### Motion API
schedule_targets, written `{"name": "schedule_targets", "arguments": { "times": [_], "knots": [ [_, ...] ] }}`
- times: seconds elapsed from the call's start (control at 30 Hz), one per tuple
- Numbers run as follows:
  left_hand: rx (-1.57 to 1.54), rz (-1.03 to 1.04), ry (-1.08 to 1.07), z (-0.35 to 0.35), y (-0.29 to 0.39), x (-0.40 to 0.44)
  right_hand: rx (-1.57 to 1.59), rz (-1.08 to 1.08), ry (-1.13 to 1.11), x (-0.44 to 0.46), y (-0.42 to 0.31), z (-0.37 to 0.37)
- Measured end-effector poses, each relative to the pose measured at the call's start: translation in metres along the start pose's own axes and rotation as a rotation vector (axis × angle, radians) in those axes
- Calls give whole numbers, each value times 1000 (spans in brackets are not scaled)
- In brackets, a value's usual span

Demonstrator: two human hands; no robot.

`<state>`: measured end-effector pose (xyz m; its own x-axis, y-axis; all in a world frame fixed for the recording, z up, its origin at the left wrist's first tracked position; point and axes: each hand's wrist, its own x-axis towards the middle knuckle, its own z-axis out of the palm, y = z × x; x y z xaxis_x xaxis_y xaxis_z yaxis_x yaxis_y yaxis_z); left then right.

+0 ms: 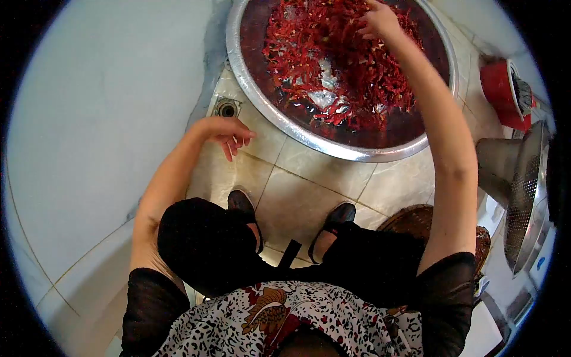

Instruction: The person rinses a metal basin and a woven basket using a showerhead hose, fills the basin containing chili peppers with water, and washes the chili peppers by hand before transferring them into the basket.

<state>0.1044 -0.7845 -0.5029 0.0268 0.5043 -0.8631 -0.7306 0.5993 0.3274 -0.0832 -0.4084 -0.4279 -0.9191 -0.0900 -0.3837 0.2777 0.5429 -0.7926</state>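
A wide metal basin [351,153] stands on the floor in front of me. Red chili peppers [309,53], many in cut or broken pieces, float in dark reddish water inside it. Over the far right part of the peppers, my right hand [380,22] reaches out with its fingers apart, and I see nothing held in it. Whether its fingertips touch the peppers I cannot tell. My left hand [231,135] hangs beside the basin's near left rim, fingers loosely bent and apart, with nothing in it.
A floor drain [226,108] lies left of the basin, next to a pale wall [113,107]. To the right are a red container [502,92], a perforated metal colander [523,202] and a brown woven basket [410,219] near my right leg. My feet rest on floor tiles [297,190].
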Motion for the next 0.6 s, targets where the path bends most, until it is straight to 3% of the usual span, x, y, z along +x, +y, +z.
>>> {"name": "schedule_targets", "arguments": {
  "times": [0.07, 0.13, 0.17, 0.2, 0.27, 0.33, 0.4, 0.43, 0.53, 0.6],
  "knots": [
    [0, 12, 23, -1, -4, -1, -64, -330, 284, -38, 2, 52],
    [-21, 79, 43, -3, -7, -1, 407, -386, 11, -59, 14, 103],
    [-22, 79, 44, -3, -7, -2, 592, -254, -210, -67, 23, 130],
    [-52, 121, 60, -2, -8, -4, 585, -29, -388, -73, 34, 154],
    [-82, 167, 80, -2, -6, -5, 400, 162, -536, -90, 56, 193],
    [-92, 222, 147, -2, -7, -3, 389, 268, -433, -78, 68, 206],
    [-78, 243, 165, 2, -5, -3, 369, -72, -336, -33, 108, 219],
    [-59, 265, 183, 2, -3, -2, 323, 7, -389, -33, 80, 194],
    [-83, 250, 164, -2, -4, 4, 176, 86, 11, 2, 60, 150],
    [-95, 262, 172, -4, -6, 6, 528, 59, 41, 18, 54, 131]
  ]
}}
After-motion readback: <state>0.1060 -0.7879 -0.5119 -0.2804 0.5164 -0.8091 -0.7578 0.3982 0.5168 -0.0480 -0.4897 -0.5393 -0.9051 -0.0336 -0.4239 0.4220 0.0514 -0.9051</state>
